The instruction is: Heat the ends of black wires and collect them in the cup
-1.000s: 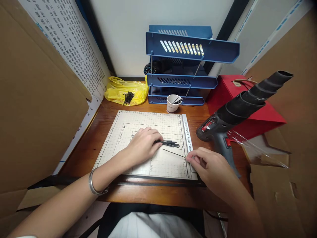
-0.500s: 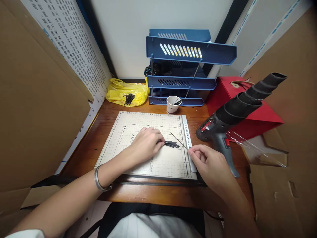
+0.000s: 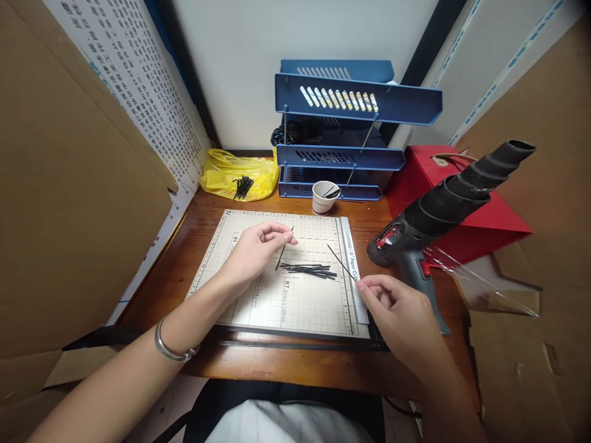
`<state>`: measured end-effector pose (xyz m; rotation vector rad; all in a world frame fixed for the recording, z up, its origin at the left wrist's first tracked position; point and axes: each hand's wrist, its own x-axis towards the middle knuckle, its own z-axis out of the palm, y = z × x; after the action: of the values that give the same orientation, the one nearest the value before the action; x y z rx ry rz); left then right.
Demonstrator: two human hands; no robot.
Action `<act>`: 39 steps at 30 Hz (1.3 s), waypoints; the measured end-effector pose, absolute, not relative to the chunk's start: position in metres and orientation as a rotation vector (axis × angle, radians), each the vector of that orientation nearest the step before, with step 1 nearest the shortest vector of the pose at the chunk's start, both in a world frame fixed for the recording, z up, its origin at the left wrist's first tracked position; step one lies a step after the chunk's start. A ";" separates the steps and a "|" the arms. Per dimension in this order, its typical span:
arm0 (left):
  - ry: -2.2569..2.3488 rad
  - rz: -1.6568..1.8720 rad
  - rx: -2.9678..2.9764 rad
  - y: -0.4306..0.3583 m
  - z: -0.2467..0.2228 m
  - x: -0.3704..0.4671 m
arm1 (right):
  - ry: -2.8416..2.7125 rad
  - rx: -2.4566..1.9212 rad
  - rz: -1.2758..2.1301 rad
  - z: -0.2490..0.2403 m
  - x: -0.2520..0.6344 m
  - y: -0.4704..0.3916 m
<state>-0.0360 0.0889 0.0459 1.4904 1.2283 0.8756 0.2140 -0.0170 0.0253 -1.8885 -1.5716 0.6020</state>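
Pinching one black stick (image 3: 280,259), left hand (image 3: 252,251); one thin rod (image 3: 341,262), right hand (image 3: 396,309); one stick pile (image 3: 314,270) (overlapped, uncountable).

the scene is moderately bright, with the pale paper cutter (image 3: 314,311) among its lightest surfaces; light seems to fall from above. faint, soft-edged shadow lies on the paper cutter beside the left hand (image 3: 256,247), while the right forearm (image 3: 431,372), in front and to the right of the paper cutter, is dimmer. the varnished table (image 3: 277,362) has a warm sheen just in front of the paper cutter, and clear film (image 3: 480,284) right of the paper cutter carries thin glints. the black sticks (image 3: 311,271) on the paper cutter look fairly sharp. left of the paper cutter, cardboard (image 3: 69,203) appears soft, stretched by the wide lens.
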 end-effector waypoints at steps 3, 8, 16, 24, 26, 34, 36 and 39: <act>1.181 0.905 1.313 0.088 0.044 -0.036 | -1.582 -1.874 0.575 0.025 0.214 -0.017; 1.119 0.945 1.185 0.081 0.035 -0.028 | -1.565 -1.881 0.554 0.026 0.216 -0.019; 1.144 0.949 1.361 0.071 0.007 -0.009 | -1.536 -1.861 0.570 0.026 0.220 -0.023; 1.298 0.766 1.915 0.062 0.014 -0.020 | -1.580 -1.857 0.578 0.025 0.218 -0.020; 1.308 0.730 2.065 0.059 0.021 -0.020 | -1.589 -1.859 0.580 0.025 0.218 -0.019; 1.221 0.483 2.503 0.066 0.022 -0.011 | -1.591 -1.861 0.603 0.025 0.216 -0.020; 1.204 0.447 2.564 0.071 0.022 -0.010 | -1.584 -1.856 0.613 0.025 0.216 -0.021; 1.199 0.418 2.619 0.076 0.026 -0.009 | -1.581 -1.845 0.626 0.025 0.217 -0.022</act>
<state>-0.0089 0.0761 0.0263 2.6193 1.1992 0.4181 0.2165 -0.0220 0.0245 -1.8449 -1.5810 0.6258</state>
